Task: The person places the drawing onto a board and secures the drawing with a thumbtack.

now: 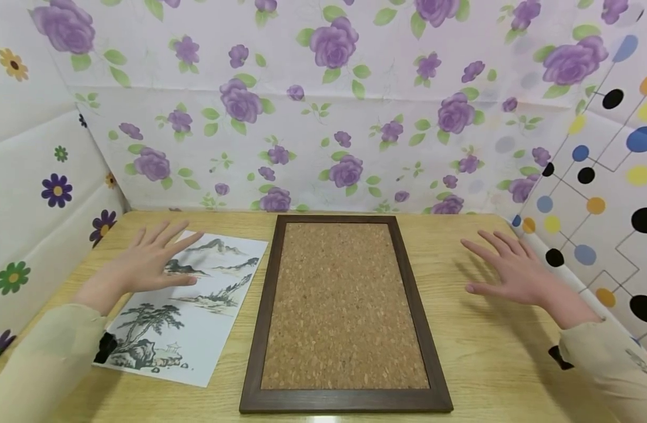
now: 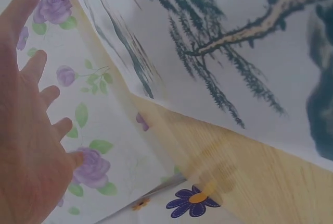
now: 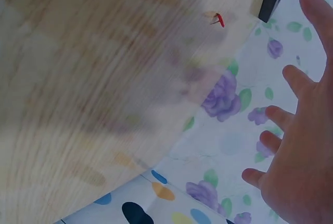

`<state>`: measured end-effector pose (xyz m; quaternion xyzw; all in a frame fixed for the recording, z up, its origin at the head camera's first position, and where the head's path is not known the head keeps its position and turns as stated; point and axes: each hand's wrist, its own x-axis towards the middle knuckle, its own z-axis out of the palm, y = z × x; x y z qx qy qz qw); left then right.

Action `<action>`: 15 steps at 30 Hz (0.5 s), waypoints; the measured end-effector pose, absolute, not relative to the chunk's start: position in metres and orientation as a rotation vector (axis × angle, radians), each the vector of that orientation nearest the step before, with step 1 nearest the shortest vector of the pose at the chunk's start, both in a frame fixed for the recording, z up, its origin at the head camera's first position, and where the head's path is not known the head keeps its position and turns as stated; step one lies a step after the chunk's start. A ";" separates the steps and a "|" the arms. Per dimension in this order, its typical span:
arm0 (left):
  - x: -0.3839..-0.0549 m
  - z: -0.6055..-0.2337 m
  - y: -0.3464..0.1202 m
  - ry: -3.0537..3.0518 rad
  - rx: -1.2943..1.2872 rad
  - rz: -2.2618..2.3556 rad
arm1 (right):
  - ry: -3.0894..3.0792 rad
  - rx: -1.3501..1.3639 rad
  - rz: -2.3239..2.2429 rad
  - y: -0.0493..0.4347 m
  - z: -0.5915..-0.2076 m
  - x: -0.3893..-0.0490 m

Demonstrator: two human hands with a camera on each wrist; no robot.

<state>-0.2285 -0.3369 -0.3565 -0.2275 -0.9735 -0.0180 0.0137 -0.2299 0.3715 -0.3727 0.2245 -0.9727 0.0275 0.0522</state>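
My left hand (image 1: 149, 261) is spread, held above a sheet with an ink landscape painting (image 1: 212, 329) of mountains, pines and rocks. That hand and sleeve cover part of the sheet's left side. In the middle of the table lies a cork board (image 1: 344, 305) with a dark brown frame, its long sides running away from me. Right of it, my right hand (image 1: 516, 270) hovers over bare wood, fingers apart and holding nothing. A tiny red item (image 3: 221, 21) lies on the table in the right wrist view, near the frame's corner (image 3: 270, 0); its kind is too small to tell.
The light wooden table (image 1: 450, 252) ends at a back wall covered with purple-rose cloth (image 1: 313, 129). A flower-print cloth (image 1: 33, 235) closes off the left side, and a dotted cloth (image 1: 614, 235) the right. The sheet lies close beside the board's left edge.
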 end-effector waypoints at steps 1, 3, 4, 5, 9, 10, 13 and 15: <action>-0.228 -0.357 -0.338 -3.033 -0.708 -0.056 | -2.959 0.683 0.079 0.372 -0.373 -0.229; -0.226 -0.358 -0.340 -3.039 -0.707 -0.052 | -2.953 0.691 0.072 0.374 -0.373 -0.229; -0.226 -0.358 -0.342 -3.038 -0.706 -0.048 | -2.948 0.696 0.069 0.374 -0.374 -0.229; -0.225 -0.359 -0.344 -3.040 -0.701 -0.050 | -2.935 0.703 0.060 0.374 -0.374 -0.229; -0.222 -0.365 -0.352 -3.053 -0.671 -0.057 | -2.889 0.736 0.033 0.373 -0.376 -0.230; -0.221 -0.367 -0.354 -3.057 -0.661 -0.062 | -2.883 0.742 0.029 0.373 -0.377 -0.230; -0.217 -0.372 -0.360 -3.068 -0.636 -0.078 | -2.879 0.754 0.026 0.371 -0.378 -0.231; -0.213 -0.373 -0.364 -3.074 -0.617 -0.094 | -2.882 0.756 0.025 0.370 -0.379 -0.231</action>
